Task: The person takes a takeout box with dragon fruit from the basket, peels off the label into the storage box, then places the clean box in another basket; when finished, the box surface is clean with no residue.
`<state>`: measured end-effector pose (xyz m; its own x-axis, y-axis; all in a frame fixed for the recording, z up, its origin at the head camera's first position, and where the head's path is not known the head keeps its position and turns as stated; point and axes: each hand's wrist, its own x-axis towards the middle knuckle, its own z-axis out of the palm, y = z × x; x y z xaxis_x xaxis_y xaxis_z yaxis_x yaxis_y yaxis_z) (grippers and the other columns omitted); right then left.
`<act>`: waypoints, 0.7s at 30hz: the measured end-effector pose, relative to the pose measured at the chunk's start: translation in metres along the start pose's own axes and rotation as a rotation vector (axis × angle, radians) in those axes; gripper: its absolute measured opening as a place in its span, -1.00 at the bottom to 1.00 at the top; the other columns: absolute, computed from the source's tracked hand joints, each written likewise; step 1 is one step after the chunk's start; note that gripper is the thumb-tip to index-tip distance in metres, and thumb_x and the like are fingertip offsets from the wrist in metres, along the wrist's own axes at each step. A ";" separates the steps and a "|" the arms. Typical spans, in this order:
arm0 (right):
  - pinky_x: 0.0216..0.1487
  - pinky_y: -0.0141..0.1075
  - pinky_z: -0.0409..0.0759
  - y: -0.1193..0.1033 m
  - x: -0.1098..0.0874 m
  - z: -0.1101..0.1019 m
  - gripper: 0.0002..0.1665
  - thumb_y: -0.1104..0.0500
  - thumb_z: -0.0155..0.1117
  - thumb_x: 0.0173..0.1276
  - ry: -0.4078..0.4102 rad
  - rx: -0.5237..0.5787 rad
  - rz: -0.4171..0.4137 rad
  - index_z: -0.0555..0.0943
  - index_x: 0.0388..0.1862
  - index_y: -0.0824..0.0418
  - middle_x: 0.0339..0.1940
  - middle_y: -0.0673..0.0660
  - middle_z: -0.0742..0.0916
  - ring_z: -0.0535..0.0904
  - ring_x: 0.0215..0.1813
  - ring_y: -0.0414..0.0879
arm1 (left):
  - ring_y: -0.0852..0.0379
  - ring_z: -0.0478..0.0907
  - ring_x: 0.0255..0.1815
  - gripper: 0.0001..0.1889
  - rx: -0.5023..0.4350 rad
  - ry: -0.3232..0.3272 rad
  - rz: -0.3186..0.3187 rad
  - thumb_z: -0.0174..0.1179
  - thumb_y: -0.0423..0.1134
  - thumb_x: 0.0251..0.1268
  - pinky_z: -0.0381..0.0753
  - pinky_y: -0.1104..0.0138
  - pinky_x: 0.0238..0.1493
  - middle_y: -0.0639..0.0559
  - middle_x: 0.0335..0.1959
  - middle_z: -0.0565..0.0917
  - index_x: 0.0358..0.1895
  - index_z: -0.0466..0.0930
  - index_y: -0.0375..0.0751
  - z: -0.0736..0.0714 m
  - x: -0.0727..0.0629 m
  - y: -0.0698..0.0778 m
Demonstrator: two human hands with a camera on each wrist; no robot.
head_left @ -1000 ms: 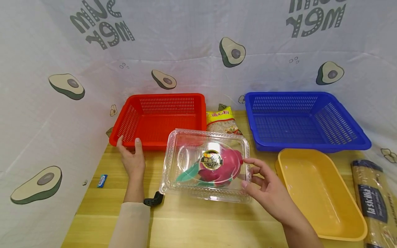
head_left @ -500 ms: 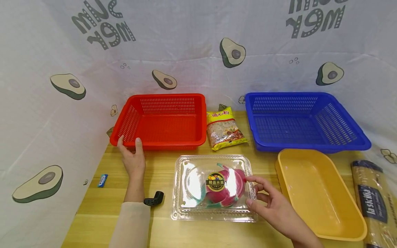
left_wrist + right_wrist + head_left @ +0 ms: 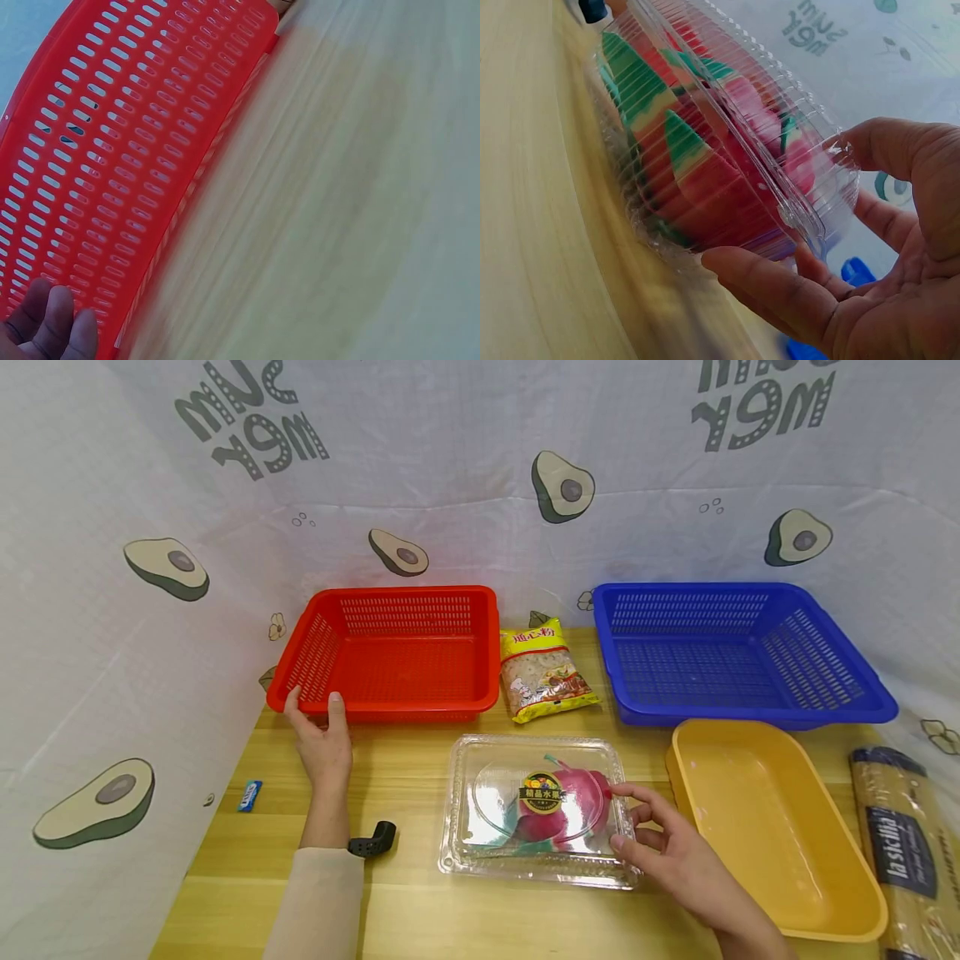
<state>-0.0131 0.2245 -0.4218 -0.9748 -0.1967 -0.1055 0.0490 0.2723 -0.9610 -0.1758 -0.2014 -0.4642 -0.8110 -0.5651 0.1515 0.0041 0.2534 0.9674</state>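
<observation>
In the head view my right hand (image 3: 671, 852) grips the right end of a clear plastic fruit box (image 3: 468, 802) with a round label. Its thumb is at the near side and its fingers at the far side. A pink toy dragon fruit (image 3: 705, 180) with green-tipped leaves shows through the clear wall in the right wrist view. The box is over the middle of the table; whether it touches the wood I cannot tell. My left hand (image 3: 322, 752) holds the front left rim of a red basket (image 3: 405, 706), with several fingers (image 3: 56, 322) against its slotted wall.
A yellow macaroni bag (image 3: 547, 677) lies between the red basket and a blue basket (image 3: 750, 710). A yellow tub (image 3: 772, 827) and a spaghetti pack (image 3: 900, 852) stand at the right. A small blue wrapper (image 3: 250, 796) lies at the left on the wooden table (image 3: 420, 918).
The fruit box has come down from a raised, tilted position towards the table, uncovering the macaroni bag, then shifted right with my right hand. My left hand and the red basket have stayed put.
</observation>
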 end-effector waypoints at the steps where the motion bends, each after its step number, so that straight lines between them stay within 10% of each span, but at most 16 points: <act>1: -0.35 -0.29 0.70 0.001 0.001 -0.001 -0.34 0.34 0.30 0.41 -0.002 0.002 -0.004 0.31 0.43 0.17 -0.08 0.29 0.45 0.71 -0.25 -0.19 | -0.22 0.38 0.44 -0.21 -0.001 0.000 0.001 0.13 0.24 0.44 0.33 -0.15 0.47 -0.28 0.49 0.38 0.59 0.01 0.12 0.000 0.000 0.000; 21: -0.22 -0.32 0.67 -0.001 0.009 -0.005 -0.31 0.24 0.26 0.49 -0.018 -0.097 0.024 0.27 0.53 0.12 0.39 0.52 0.37 0.67 -0.04 -0.18 | -0.17 0.34 0.47 -0.19 0.018 -0.035 -0.041 0.12 0.26 0.44 0.29 -0.15 0.51 -0.25 0.52 0.34 0.60 -0.03 0.17 -0.004 -0.001 0.006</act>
<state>-0.0230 0.2274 -0.4207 -0.9693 -0.2062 -0.1337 0.0502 0.3666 -0.9290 -0.1723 -0.2022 -0.4576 -0.8301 -0.5478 0.1040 -0.0399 0.2444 0.9689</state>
